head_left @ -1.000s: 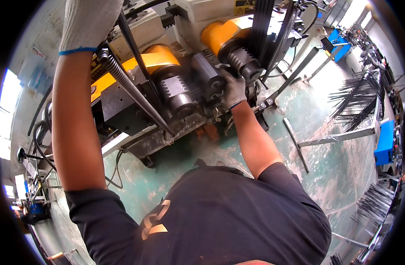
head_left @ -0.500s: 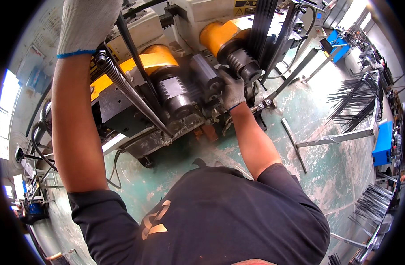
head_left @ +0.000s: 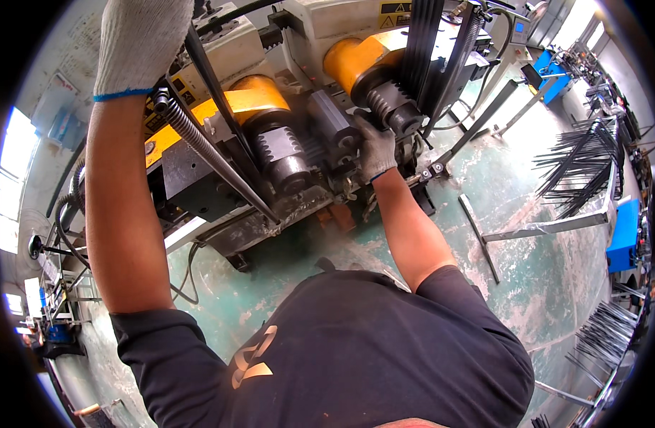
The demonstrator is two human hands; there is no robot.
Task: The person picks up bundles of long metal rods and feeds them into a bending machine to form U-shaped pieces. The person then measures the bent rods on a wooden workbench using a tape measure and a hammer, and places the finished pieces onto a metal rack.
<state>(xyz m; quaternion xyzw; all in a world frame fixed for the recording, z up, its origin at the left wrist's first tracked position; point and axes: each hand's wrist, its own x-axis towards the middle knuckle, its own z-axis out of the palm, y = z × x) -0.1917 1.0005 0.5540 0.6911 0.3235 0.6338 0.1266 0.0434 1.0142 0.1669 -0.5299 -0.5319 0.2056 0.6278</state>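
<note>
My left hand, in a white knitted glove with a blue cuff, is raised at the upper left beside a slanting dark bar. Its fingers run past the top edge of the view. In a dirt-darkened glove, my right hand reaches into the machine, fingers bent against the front end of a dark faceted metal block. Whatever those fingers close on is hidden. Toothed dark cylinders stand on either side, the left one and the right one, each below a yellow housing.
A coiled spring slants down in front of the machine's left side. At right, a metal stand sits near a rack of thin dark rods. Blue boxes and more rods line the far right.
The view has shifted very slightly. My left hand has moved marginally; my right hand keeps its place at the faceted block.
</note>
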